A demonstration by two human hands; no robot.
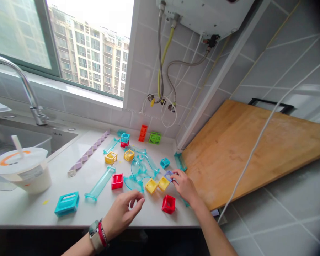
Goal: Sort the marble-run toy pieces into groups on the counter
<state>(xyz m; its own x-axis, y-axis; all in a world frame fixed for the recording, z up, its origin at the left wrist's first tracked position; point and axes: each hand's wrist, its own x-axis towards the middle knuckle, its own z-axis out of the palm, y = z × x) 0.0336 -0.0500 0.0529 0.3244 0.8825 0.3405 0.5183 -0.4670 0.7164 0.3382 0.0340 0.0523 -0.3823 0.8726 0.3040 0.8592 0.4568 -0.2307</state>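
The purple block [168, 175] lay at the fingertips of the right hand [177, 177], which held its near-right side in a narrow pinch; it sat at the far-right edge of the right yellow block [163, 183], with the left yellow block [151, 186] beyond that, farther to the left; the three made a short row that ran from near left to far right, slanting away from the person; the purple block itself showed no clear long axis, and whether it was joined to its yellow neighbour I could not tell; the right hand was plainly the nearer one, for the left hand [125, 210] hung well apart on the near left, its fingers loosely curled, a gap between thumb and forefinger, nothing visible in its grasp; the near red block [168, 204] stood between the hands, just below the yellow pair; as for containers, the lidded cup [34, 179] at far left had a straw [17, 145] through its top, its contents hidden from me; behind it the sink [65, 139] held a translucent tub [44, 142], and I could not make out anything inside that
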